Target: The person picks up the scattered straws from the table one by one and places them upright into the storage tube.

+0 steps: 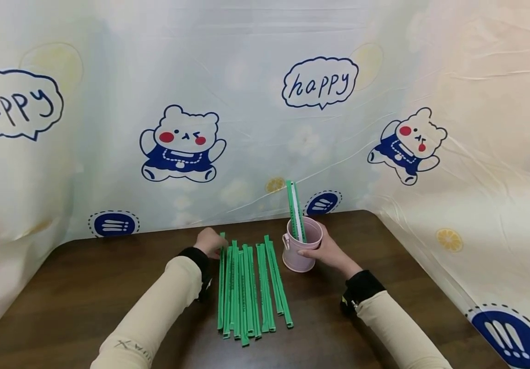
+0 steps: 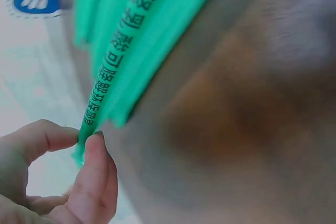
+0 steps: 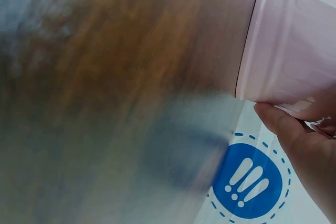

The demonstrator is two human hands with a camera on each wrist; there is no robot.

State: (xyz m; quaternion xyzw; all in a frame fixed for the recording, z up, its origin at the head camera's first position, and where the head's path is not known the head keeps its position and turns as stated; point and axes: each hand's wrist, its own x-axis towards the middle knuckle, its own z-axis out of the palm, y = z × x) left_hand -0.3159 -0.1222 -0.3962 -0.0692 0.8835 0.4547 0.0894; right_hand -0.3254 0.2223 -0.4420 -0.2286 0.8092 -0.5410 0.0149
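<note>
My left hand (image 1: 209, 243) is at the far end of a row of green-wrapped drinking straws (image 1: 245, 292) lying on the table. Between thumb and finger it pinches the tip of the leftmost wrapped straw (image 2: 102, 88), whose wrapper carries dark printed characters in the left wrist view. To the right of the row, my right hand (image 1: 331, 254) grips a small pink bucket (image 1: 298, 260) by its side. The bucket stands upright, and a few wrapped straws (image 1: 295, 207) lean inside it, poking well above the rim. Part of the bucket's right side is hidden by the hand.
Under everything is a dark brown wooden table (image 1: 126, 287) with rounded far corners. A pale cloth backdrop (image 1: 255, 133), printed with bears and speech bubbles, hangs behind it and along both sides.
</note>
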